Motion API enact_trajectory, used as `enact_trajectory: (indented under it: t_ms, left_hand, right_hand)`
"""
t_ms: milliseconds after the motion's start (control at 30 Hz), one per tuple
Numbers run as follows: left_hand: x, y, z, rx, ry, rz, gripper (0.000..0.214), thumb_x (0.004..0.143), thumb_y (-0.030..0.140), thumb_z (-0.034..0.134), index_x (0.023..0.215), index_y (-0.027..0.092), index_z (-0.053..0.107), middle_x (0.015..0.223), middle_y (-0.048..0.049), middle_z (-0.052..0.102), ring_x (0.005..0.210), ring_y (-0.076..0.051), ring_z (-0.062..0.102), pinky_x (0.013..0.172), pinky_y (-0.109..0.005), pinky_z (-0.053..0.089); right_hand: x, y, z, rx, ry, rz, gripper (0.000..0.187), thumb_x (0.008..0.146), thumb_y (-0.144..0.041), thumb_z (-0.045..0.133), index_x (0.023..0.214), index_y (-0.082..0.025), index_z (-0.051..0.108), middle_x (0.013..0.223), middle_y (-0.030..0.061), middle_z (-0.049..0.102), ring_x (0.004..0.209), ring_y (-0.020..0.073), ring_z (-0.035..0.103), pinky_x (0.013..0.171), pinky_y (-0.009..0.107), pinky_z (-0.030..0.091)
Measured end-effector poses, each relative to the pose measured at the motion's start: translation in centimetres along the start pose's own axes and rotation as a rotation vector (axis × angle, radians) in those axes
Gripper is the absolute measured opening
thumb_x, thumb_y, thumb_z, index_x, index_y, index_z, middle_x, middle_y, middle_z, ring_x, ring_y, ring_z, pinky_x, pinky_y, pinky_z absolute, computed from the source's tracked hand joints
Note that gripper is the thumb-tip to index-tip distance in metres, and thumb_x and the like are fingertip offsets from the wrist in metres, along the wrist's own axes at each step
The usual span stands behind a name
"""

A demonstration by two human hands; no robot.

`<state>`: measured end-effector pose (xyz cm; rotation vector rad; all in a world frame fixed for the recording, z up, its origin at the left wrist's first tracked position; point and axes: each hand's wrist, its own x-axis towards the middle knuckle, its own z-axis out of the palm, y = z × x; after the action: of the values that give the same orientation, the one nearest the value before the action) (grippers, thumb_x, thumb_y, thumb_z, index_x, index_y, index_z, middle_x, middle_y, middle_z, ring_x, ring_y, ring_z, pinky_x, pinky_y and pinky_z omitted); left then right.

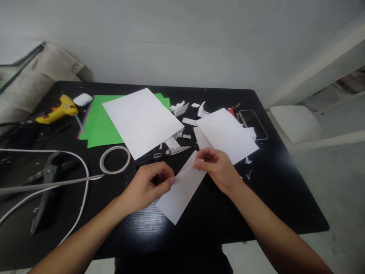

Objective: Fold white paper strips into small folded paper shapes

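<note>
Both my hands pinch a folded strip of white paper (pixel 179 194) just above the black table (pixel 270 190). My left hand (pixel 149 186) is closed on the paper's left edge. My right hand (pixel 215 165) is closed on its upper right corner, fingertips pressed together. Black-handled scissors (pixel 164 154) lie just beyond my hands, blades pointing right. A white sheet (pixel 141 120) lies on green paper (pixel 98 123) at the back. Another white sheet (pixel 225 133) lies behind my right hand.
A tape ring (pixel 115 160) lies left of the scissors. A yellow glue gun (pixel 58 109), a white earbud case (pixel 83 99), pliers (pixel 47 182) and a white cable (pixel 82 179) lie at the left. A phone (pixel 253 123) and paper scraps (pixel 182 110) lie at the back right.
</note>
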<state>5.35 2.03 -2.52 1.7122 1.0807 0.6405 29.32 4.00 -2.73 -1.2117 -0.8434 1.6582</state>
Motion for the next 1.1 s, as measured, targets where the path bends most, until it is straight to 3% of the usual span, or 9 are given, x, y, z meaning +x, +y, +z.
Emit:
enact_trajectory:
  t_ms: [167, 400, 567, 633, 767, 933, 1100]
  left_hand:
    - [-0.1, -0.1, -0.2, 0.003, 0.001, -0.009, 0.010, 0.092, 0.020, 0.064, 0.083, 0.018, 0.066, 0.070, 0.0035, 0.061, 0.063, -0.010, 0.054, 0.058, -0.022, 0.042]
    - [0.0, -0.5, -0.1, -0.003, 0.026, -0.028, 0.013, 0.093, 0.023, 0.062, 0.082, 0.017, 0.067, 0.071, 0.0020, 0.062, 0.064, -0.011, 0.055, 0.058, -0.022, 0.043]
    - [0.0, -0.1, 0.0, -0.025, 0.048, -0.045, 0.016, 0.094, 0.026, 0.061, 0.082, 0.017, 0.067, 0.071, 0.0008, 0.064, 0.064, -0.012, 0.056, 0.058, -0.023, 0.044]
    - [0.0, -0.1, 0.1, -0.032, 0.045, -0.045, 0.016, 0.094, 0.026, 0.061, 0.083, 0.017, 0.067, 0.071, 0.0009, 0.063, 0.064, -0.012, 0.056, 0.058, -0.022, 0.043]
    - [0.0, -0.1, 0.5, -0.043, 0.031, -0.022, 0.015, 0.094, 0.025, 0.062, 0.083, 0.017, 0.067, 0.071, 0.0009, 0.063, 0.065, -0.012, 0.056, 0.059, -0.023, 0.043]
    - [0.0, 0.0, 0.9, -0.033, 0.024, -0.022, 0.015, 0.094, 0.025, 0.061, 0.082, 0.017, 0.066, 0.072, 0.0014, 0.062, 0.066, -0.012, 0.055, 0.060, -0.023, 0.042]
    - [0.1, -0.2, 0.4, -0.039, 0.018, -0.073, 0.014, 0.093, 0.025, 0.060, 0.083, 0.017, 0.065, 0.071, 0.0018, 0.060, 0.065, -0.012, 0.054, 0.060, -0.023, 0.041]
  right_hand:
    - [0.1, -0.7, -0.3, 0.053, -0.003, 0.008, 0.028, 0.057, -0.021, 0.099, 0.074, -0.021, 0.076, 0.070, -0.0031, 0.064, 0.067, 0.0107, 0.059, 0.065, 0.025, 0.049]
    - [0.5, -1.0, -0.7, 0.163, 0.129, -0.084, 0.025, 0.066, -0.023, 0.095, 0.082, -0.021, 0.076, 0.078, -0.0023, 0.064, 0.072, 0.0105, 0.058, 0.068, 0.023, 0.051]
    - [-0.5, 0.4, 1.0, 0.141, -0.023, -0.025, 0.033, 0.075, -0.032, 0.090, 0.102, -0.024, 0.073, 0.098, -0.0006, 0.068, 0.081, 0.0130, 0.062, 0.076, 0.027, 0.054]
    - [-1.0, 1.2, 1.7, 0.120, -0.102, 0.030, 0.038, 0.070, -0.026, 0.093, 0.101, -0.025, 0.071, 0.093, -0.0015, 0.070, 0.077, 0.0134, 0.063, 0.076, 0.029, 0.054]
    - [-1.8, 2.6, 2.7, 0.103, -0.135, 0.112, 0.041, 0.066, -0.023, 0.094, 0.099, -0.023, 0.068, 0.080, -0.0033, 0.072, 0.071, 0.0136, 0.064, 0.075, 0.030, 0.053]
    - [-1.9, 3.1, 3.2, 0.093, -0.080, 0.115, 0.040, 0.060, -0.020, 0.096, 0.091, -0.021, 0.070, 0.077, -0.0026, 0.073, 0.070, 0.0136, 0.064, 0.073, 0.029, 0.051]
    - [-0.8, 1.6, 1.9, 0.086, 0.050, 0.059, 0.030, 0.063, -0.024, 0.094, 0.081, -0.020, 0.071, 0.072, -0.0023, 0.069, 0.067, 0.0136, 0.058, 0.068, 0.030, 0.047]
